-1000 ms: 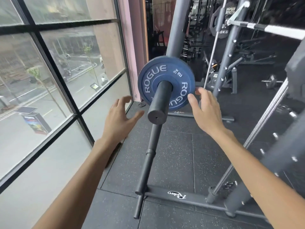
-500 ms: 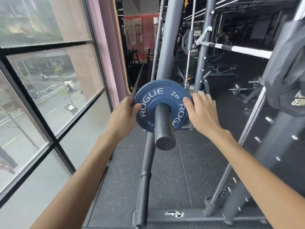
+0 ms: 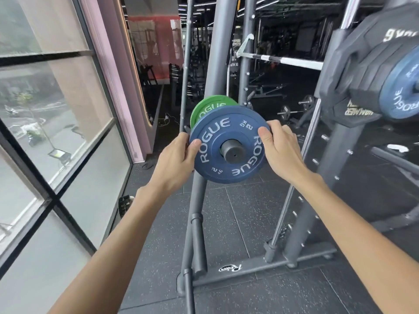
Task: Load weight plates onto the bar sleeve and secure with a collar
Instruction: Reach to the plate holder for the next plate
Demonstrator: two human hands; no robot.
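At the tip of the bar sleeve, the left hand and the right hand each grip the rim of a blue plate. They sit on opposite sides of it, thumbs laid over the printed face and fingers curled round behind. The plate hangs between them, its centre hole threaded over the sleeve, whose flat end just pokes through towards me. It faces nearly square to the sleeve, perhaps a shade canted.

Directly behind it, further along the same sleeve, sits a green plate. There looks to be a gap between the two, though I cannot tell how wide.

To my eye the step in hand is loading: the blue plate is on but not yet seated. The next move calls for an even push from both hands, keeping the plate square so the hole does not bind, until it meets the green one. After that comes the collar, and I can see none anywhere near.

Beyond the hands a grey rack upright rises, with dark rubber floor below. More plates are stored off to the right.
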